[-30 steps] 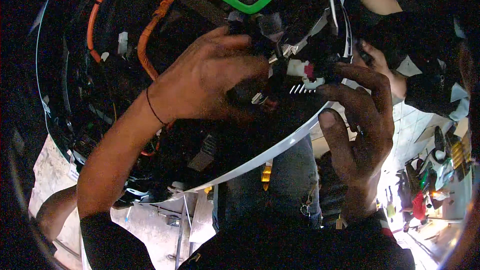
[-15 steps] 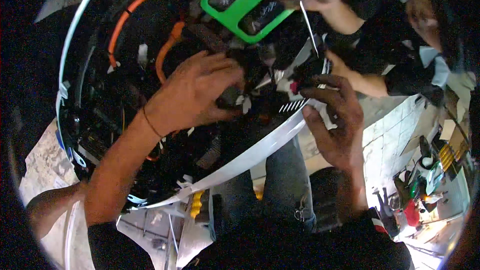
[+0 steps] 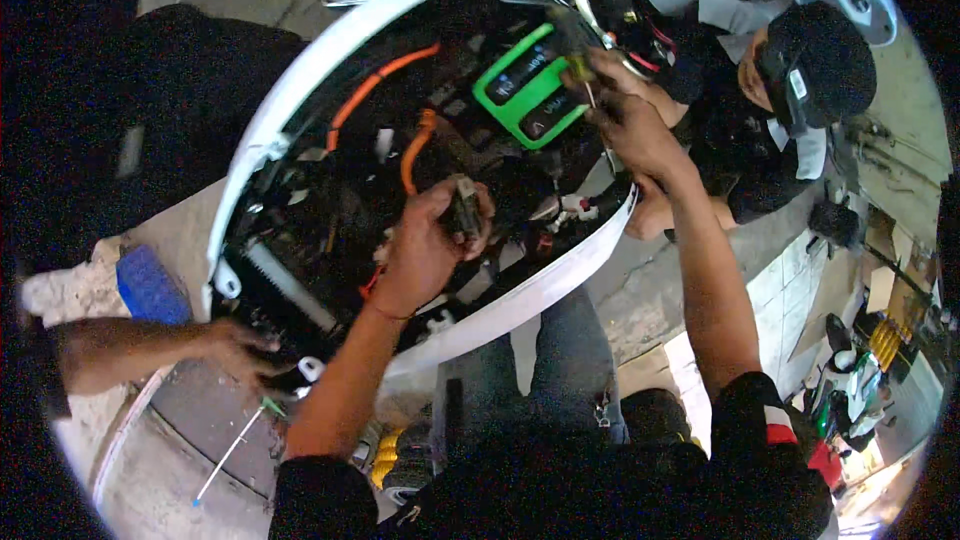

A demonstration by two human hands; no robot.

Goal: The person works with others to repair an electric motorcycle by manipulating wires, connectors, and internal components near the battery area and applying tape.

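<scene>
My left hand (image 3: 425,245), palm turned up over the engine bay, is closed around a small dark block-shaped part (image 3: 467,210) with a pale end. My right hand (image 3: 640,135) reaches across the rim to a screwdriver (image 3: 580,65) with a yellowish handle and a thin metal shaft. That tool is at a co-worker's hand beside mine. Blur hides whether my fingers close on it. Just beyond lies a green-framed device (image 3: 530,85) with dark panels. Orange cables (image 3: 415,152) run through the dark bay between it and my left hand.
A white curved body edge (image 3: 500,315) rings the bay close to my body. The co-worker in a dark cap (image 3: 825,65) leans in from the right. Another person's hand (image 3: 235,348) is at the left corner, near a green-ended rod (image 3: 230,455) and a blue block (image 3: 152,285).
My left hand has turned palm up, now showing the dark part. My right hand has left the white edge and moved forward to the screwdriver. The view has shifted, showing more surroundings.
</scene>
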